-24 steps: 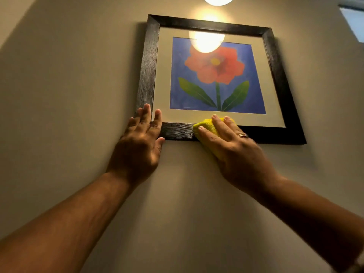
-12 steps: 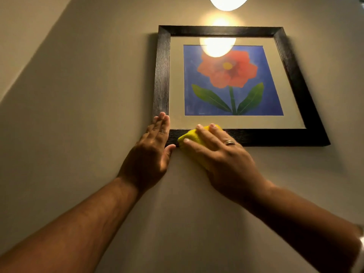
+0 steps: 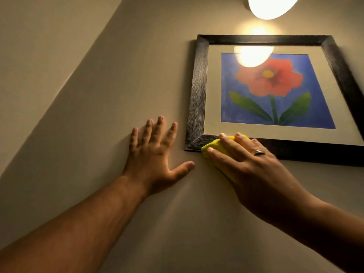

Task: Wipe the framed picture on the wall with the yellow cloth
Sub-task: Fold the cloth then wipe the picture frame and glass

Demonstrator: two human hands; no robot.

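Pressed flat under the right hand (image 3: pixel 254 166), the yellow cloth (image 3: pixel 220 147) is held against the lower left corner of the framed picture (image 3: pixel 197 91). The fingers (image 3: pixel 228 139) lie spread over the cloth and push it on the dark bottom rail; a ring (image 3: pixel 259 152) shows on one of them. It is a flat pressing hold more than a closed grasp, and part of the cloth hangs below the frame, against the wall (image 3: pixel 98 95).

Beside it, the left hand (image 3: pixel 155 152) holds nothing. Its fingers are apart and it lies open near the wall, just left of the frame and not touching it. I cannot tell if the palm really leans on the wall.

The picture hangs high, to the upper right in the view, with a red flower on blue under glass. A lamp (image 3: pixel 271 6) above it makes a bright reflection on the glass.

I judge that the step in hand is the wiping of the bottom rail, at its left end. The left side, the top rail and the glass seem still to be done. The next move probably needs the cloth to turn the corner and go up the left rail, with light and even pressure, because a hard push could tilt the hanging frame. The free hand could steady the frame edge.
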